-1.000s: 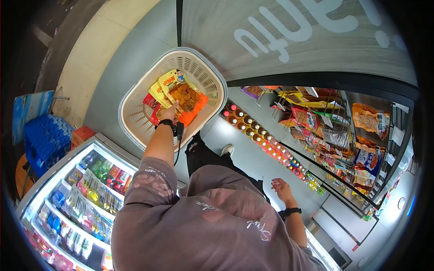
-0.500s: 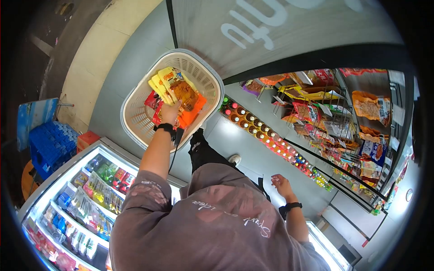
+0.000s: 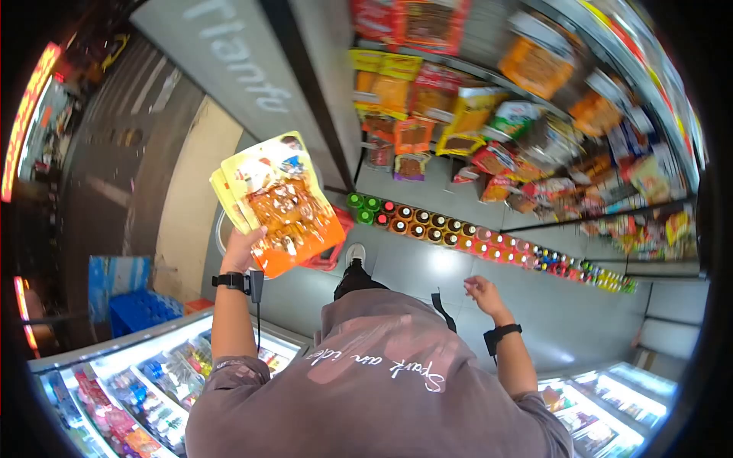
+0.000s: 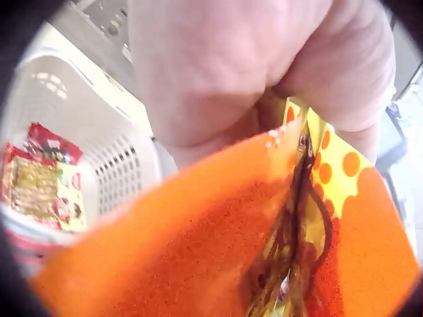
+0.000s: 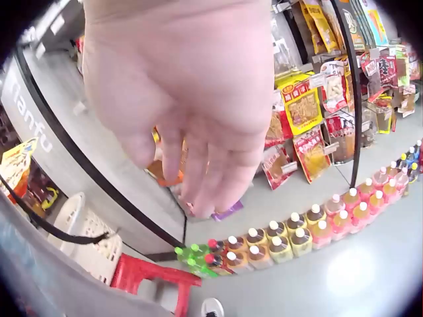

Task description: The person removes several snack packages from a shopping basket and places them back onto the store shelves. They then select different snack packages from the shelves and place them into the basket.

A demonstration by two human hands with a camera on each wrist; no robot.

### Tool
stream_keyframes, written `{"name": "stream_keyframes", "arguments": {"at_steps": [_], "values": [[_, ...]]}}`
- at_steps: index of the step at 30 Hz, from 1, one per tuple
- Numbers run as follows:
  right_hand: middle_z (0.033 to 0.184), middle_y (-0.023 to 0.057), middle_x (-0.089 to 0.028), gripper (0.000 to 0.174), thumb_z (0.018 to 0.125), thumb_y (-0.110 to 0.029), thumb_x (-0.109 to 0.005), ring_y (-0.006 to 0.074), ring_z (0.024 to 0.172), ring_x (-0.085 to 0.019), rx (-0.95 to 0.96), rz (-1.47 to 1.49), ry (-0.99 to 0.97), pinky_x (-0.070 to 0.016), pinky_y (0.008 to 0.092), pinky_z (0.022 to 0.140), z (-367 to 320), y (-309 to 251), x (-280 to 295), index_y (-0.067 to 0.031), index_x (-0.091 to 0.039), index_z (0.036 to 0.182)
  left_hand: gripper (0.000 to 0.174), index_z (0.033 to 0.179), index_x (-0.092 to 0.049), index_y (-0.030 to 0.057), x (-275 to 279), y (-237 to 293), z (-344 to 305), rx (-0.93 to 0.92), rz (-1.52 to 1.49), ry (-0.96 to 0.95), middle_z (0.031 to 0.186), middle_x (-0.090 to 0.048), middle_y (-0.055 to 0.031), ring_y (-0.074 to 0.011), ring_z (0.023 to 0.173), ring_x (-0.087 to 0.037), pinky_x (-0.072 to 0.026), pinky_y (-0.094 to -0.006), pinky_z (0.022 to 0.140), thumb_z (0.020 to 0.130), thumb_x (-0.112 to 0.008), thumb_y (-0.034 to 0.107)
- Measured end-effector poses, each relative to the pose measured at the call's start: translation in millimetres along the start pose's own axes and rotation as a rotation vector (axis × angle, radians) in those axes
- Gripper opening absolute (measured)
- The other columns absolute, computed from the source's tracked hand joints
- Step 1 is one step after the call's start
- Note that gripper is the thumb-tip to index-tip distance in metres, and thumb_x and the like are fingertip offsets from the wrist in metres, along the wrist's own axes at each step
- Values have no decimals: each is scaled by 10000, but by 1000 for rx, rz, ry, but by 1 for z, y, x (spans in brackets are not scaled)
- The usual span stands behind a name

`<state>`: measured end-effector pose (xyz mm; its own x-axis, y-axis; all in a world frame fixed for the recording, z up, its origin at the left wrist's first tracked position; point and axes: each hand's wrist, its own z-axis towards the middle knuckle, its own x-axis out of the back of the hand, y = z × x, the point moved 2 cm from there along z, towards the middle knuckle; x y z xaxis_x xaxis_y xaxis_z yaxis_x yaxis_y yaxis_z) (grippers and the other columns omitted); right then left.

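My left hand grips a small stack of yellow-and-orange snack packets by one side edge, thumb over the front one. In the left wrist view, the fingers of the left hand curl over the packets, whose orange ends fan apart toward the camera. Below and beside them stands the cream plastic basket, with red-edged packets lying inside; the head view shows little of it behind the stack. My right hand hangs in the air, fingers loosely bent, holding nothing.
A red stool stands at the basket. Rows of drink bottles line the floor before racks of hanging snack packets. Lit chest fridges flank me on both sides. A grey panel with white lettering rises ahead.
My left hand has lifted the yellow-and-orange packets up out of the basket. The head view has swung right toward the snack racks. My right hand stays empty at my side.
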<state>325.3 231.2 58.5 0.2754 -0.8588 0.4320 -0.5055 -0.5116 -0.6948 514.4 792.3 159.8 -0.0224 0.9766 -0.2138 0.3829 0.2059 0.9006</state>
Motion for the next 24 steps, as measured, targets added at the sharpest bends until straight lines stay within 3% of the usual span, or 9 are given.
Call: {"name": "stream_keyframes", "arguments": {"at_steps": [3,7,9,11,12,15,17,18,24], "values": [[1009,90,-656,312,926,-258,-573,166,862,-639,182,355,27,-510,300,739,-36,-5,28,-19,-575,1127,678,1351,-369,10,-127,4,-32,-7,44,-285,1312,-504,-93,-239,1198,-502,-413,-382,1008,759,-690,83],[1246,109,-529,508,932,-300,-569,166,1077,-561,401,767,69,-474,315,856,-113,-19,65,-32,-391,1325,674,1350,-382,20,-302,-51,-71,140,86,-663,1292,-521,-74,-197,1183,-510,-406,-351,1007,752,-694,22],[1282,102,-496,575,910,-264,-609,159,1115,-532,494,853,173,-457,330,905,-148,-2,82,-32,-342,1363,686,1359,-375,23,-386,-88,-89,199,173,-913,1295,-517,-59,-177,1182,-502,-394,-337,1007,757,-702,37],[1275,89,-499,606,869,-178,-662,157,1131,-518,549,909,496,-439,335,948,-184,0,107,-19,-342,1358,657,1354,-385,21,-468,-96,-113,232,290,-1074,1286,-520,-57,-168,1165,-508,-397,-334,1000,790,-713,104],[1260,94,-517,604,837,-92,-681,166,1129,-523,463,1071,601,-427,336,973,-204,10,115,-10,-357,1340,657,1354,-385,21,-498,-111,-122,253,301,-1142,1286,-520,-57,-168,1165,-508,-397,-334,1000,790,-713,104],[1213,86,-553,535,839,-67,-671,159,1096,-538,335,1133,836,-439,312,951,-257,79,129,1,-399,1294,553,1340,-407,28,-577,-154,-153,393,260,-1347,1272,-526,-52,-159,1149,-515,-409,-332,985,878,-655,204],[1179,83,-575,500,838,-62,-665,160,1070,-553,301,1195,976,-452,313,929,-289,111,131,2,-427,1273,465,1331,-424,41,-617,-178,-173,496,389,-1357,1266,-527,-45,-152,1135,-521,-424,-324,968,951,-549,277],[1175,83,-577,494,838,-62,-663,158,1060,-558,237,1175,1056,-458,310,917,-299,117,136,3,-430,1269,446,1334,-400,37,-635,-191,-171,566,359,-1420,1247,-542,-63,-176,1112,-555,-464,-349,941,960,-526,245],[1115,78,-598,395,853,-36,-625,147,1001,-579,66,1210,1363,-467,295,885,-349,200,155,17,-465,1210,394,1338,-401,31,-747,-258,-211,684,456,-1564,1287,-516,-70,-177,1148,-532,-443,-339,973,982,-474,184]]}}
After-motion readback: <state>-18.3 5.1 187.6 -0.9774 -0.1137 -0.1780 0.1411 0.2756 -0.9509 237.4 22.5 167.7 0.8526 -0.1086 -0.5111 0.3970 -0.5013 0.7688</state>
